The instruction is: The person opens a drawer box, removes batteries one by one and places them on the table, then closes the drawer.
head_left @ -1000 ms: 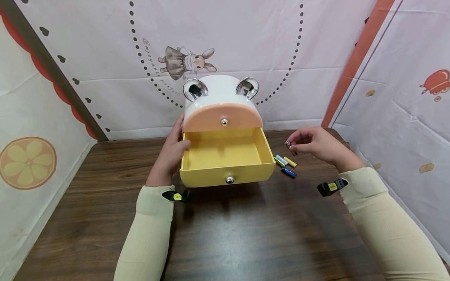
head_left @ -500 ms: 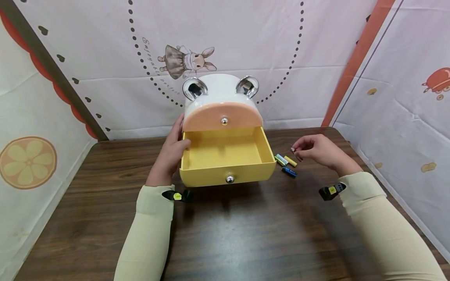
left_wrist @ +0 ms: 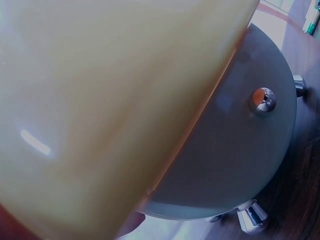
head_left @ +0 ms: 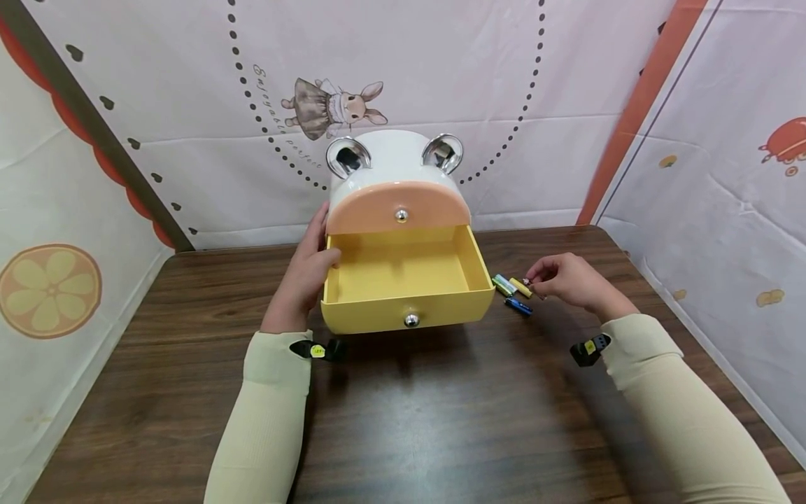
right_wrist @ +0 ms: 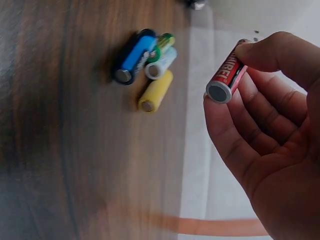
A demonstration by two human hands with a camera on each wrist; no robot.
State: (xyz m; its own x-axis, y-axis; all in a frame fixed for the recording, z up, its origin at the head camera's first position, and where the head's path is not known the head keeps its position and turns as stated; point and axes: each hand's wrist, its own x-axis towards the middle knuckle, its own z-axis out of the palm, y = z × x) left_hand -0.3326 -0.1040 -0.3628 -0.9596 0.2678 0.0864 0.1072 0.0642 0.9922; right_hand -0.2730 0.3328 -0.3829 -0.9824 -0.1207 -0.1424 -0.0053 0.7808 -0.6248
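A small cabinet (head_left: 397, 157) with a white body, silver ears and a peach upper front stands at the table's back, its yellow lower drawer (head_left: 406, 316) pulled out. My left hand (head_left: 306, 276) grips its left side, thumb over the drawer's side wall and fingers along the body. In my right hand (head_left: 569, 283), thumb and fingers pinch a red battery (right_wrist: 229, 75), raised over the table right of the drawer. Beside that hand lie a blue battery (right_wrist: 134, 57), a yellow battery (right_wrist: 156, 91), a pale battery (right_wrist: 161, 64) and a green battery (right_wrist: 161, 46).
The cabinet rests on a dark wooden table (head_left: 409, 420). Behind it hangs a printed white cloth (head_left: 441, 70), with more cloth at both sides. A silver knob (head_left: 411, 320) sits on the drawer front and another silver knob (head_left: 401, 215) on the peach front.
My right hand has moved down and slightly right, bringing the red battery lower and close to the batteries on the table. The left hand and the drawer stay in place.
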